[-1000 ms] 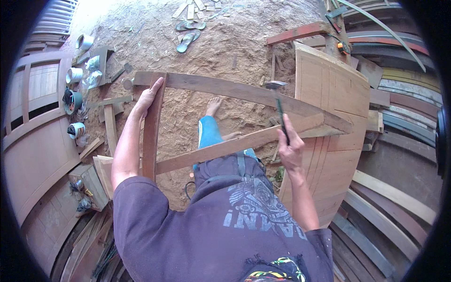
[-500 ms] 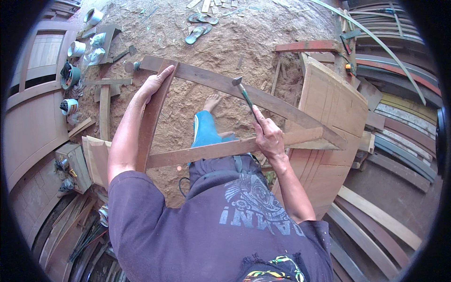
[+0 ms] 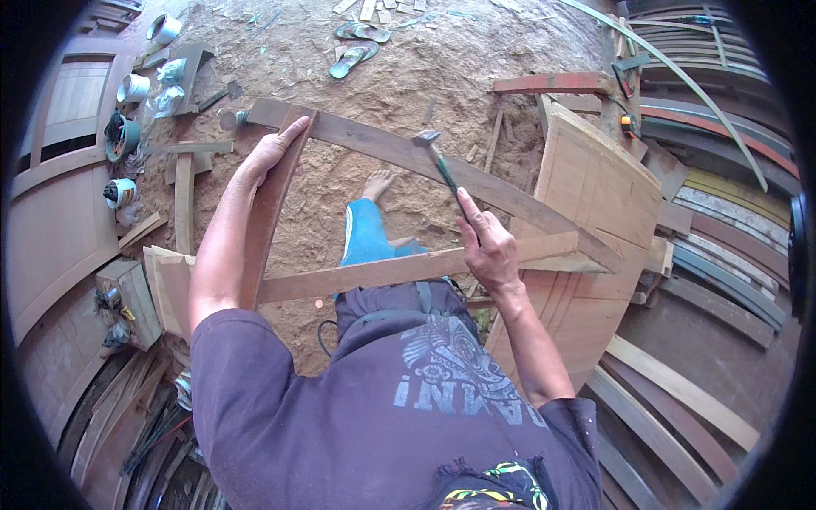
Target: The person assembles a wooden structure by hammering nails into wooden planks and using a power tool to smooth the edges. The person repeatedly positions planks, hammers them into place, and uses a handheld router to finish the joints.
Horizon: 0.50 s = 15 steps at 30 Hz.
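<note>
My right hand [image 3: 490, 246] is wrapped round the handle of a hammer [image 3: 439, 161], its metal head up and away from me, over or near a long dark board [image 3: 476, 188]. At the left, my left hand [image 3: 276, 153] grips the far end of a reddish-brown wooden board [image 3: 274, 212], where it meets the long dark board. A lighter wooden strip [image 3: 365, 277] runs across in front of my waist, from the reddish board toward a large panel [image 3: 595, 195] at the right. The three pieces form a rough triangle.
Several planks [image 3: 671, 399] lie stacked along the right side. Wooden door panels [image 3: 64, 204] stand at the left, with white buckets [image 3: 134, 87] near them. Flip-flops [image 3: 353, 59] and wood scraps lie on the dirt floor ahead. A red-painted beam [image 3: 552, 83] is at the upper right.
The hammer's head has shifted slightly up and to the left, with my right hand still round its handle. My left hand keeps its grip on the board. The whole view has shifted a little.
</note>
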{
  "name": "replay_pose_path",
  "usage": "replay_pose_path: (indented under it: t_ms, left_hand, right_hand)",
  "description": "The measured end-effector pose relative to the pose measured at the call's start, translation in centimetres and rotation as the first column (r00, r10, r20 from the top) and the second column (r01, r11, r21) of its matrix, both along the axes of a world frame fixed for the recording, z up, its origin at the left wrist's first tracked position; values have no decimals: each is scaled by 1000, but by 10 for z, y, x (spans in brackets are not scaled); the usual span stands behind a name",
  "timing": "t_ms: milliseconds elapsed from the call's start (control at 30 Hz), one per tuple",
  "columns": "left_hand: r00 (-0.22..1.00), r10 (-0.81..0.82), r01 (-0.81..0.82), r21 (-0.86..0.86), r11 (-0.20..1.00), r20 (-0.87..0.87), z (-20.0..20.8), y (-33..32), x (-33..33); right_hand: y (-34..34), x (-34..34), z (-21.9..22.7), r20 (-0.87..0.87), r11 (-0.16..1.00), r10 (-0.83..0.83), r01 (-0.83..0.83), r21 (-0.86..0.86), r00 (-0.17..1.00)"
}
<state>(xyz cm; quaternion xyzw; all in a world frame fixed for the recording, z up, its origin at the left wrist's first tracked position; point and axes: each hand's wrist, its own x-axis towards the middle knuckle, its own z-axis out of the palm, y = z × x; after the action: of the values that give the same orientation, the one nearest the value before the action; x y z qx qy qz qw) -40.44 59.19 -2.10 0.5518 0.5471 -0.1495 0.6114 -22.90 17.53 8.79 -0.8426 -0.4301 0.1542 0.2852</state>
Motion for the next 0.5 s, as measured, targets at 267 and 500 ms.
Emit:
replay_pose_path:
  t_ms: [267, 500]
  left_hand:
    - [999, 19, -19, -4, 1000, 25, -4, -3, -4]
    - [999, -30, 30, 10, 1000, 38, 9, -10, 10]
  right_hand:
    - [6, 4, -18, -101, 992, -31, 18, -124, 994]
    - [71, -3, -19, -103, 994, 113, -112, 11, 988]
